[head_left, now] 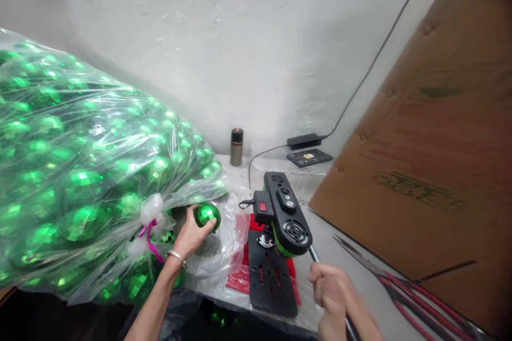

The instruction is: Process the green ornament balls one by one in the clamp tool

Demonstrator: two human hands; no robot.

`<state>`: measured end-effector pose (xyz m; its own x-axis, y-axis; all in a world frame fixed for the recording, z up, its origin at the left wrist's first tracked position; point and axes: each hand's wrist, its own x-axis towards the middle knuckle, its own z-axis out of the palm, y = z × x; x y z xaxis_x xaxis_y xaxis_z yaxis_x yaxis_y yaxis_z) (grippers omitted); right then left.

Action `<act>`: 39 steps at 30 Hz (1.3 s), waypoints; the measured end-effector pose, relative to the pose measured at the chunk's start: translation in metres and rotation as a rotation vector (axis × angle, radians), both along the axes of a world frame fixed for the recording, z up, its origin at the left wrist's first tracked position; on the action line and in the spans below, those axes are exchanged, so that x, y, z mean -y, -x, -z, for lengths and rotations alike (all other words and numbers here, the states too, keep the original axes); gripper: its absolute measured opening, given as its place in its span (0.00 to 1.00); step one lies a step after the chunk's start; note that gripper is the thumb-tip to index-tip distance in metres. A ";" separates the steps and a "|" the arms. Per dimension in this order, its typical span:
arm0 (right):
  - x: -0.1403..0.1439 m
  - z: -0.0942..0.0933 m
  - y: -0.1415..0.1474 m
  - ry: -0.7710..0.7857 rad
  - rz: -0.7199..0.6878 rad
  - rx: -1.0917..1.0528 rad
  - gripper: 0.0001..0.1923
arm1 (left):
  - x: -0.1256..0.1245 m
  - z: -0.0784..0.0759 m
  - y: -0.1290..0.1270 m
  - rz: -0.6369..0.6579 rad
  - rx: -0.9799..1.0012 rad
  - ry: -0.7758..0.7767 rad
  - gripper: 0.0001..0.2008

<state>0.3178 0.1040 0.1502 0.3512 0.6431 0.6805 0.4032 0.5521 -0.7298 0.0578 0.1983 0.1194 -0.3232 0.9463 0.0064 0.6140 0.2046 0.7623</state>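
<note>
Ball [207,213], green and faceted, left of lower centre, pinched in the left hand [194,233]! Smooth curves could slip free; right hand [331,286], lower right, clenches the metal rod [314,253], where a jerk might tip the black device [286,216].

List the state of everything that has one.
Left hand, gripping shiny green faceted ball.
Right hand, closed around slim metal lever.
Clear plastic bag, bulging, bunched.
Red switch on black machine, setting unclear.
Brown black-capped bottle, upright.
Black rectangular phone, lying flat.
Red-handled metal pliers, lying.
</note>
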 end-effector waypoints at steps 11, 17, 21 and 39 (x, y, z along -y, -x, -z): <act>-0.003 -0.017 -0.004 -0.052 -0.043 0.091 0.16 | 0.059 0.035 -0.079 -0.064 1.298 0.084 0.37; -0.004 -0.026 -0.005 -0.082 -0.093 0.133 0.16 | 0.073 0.074 -0.109 -0.018 0.778 -0.106 0.40; -0.002 -0.025 -0.008 -0.067 -0.105 0.187 0.14 | 0.076 0.103 -0.123 0.047 0.526 -0.207 0.39; 0.000 -0.028 -0.009 -0.046 -0.101 0.199 0.13 | 0.064 0.139 -0.141 0.352 0.125 -0.414 0.36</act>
<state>0.3265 0.1045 0.1784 0.1428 0.6350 0.7592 0.4779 0.6275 -0.6147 0.1987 0.1340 -0.0194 -0.0101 0.9240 0.3821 0.4912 -0.3283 0.8068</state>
